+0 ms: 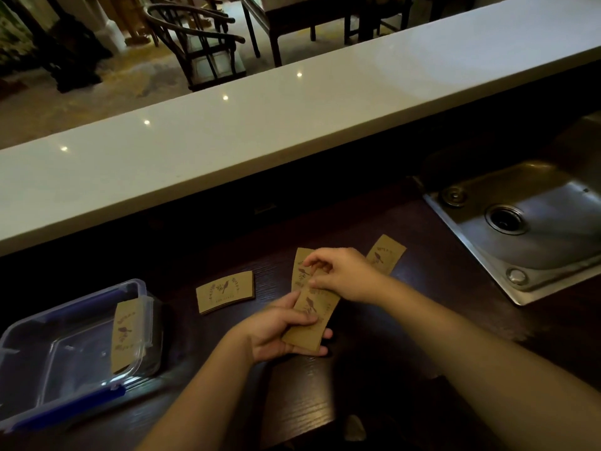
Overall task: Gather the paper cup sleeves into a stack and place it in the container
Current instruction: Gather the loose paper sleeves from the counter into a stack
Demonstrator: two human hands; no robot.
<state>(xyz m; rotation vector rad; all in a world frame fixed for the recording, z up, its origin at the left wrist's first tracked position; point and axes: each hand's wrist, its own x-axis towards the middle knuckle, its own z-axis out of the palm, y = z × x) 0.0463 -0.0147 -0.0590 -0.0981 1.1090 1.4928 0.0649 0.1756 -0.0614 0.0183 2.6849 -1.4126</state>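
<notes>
Brown paper cup sleeves with a bird print lie on a dark wooden counter. My left hand (279, 330) grips a small stack of sleeves (310, 323) from below. My right hand (341, 275) pinches another sleeve (300, 265) just above that stack. One sleeve (225, 290) lies flat to the left. Another sleeve (387, 255) lies behind my right hand, partly hidden. A further sleeve (125, 336) leans against the right wall of the clear plastic container (39, 362) with blue clips at the left; whether it is inside or outside I cannot tell.
A steel sink (533, 222) is set into the counter at the right. A raised white bar top (260, 125) runs along the back. Chairs and tables stand in the room beyond it.
</notes>
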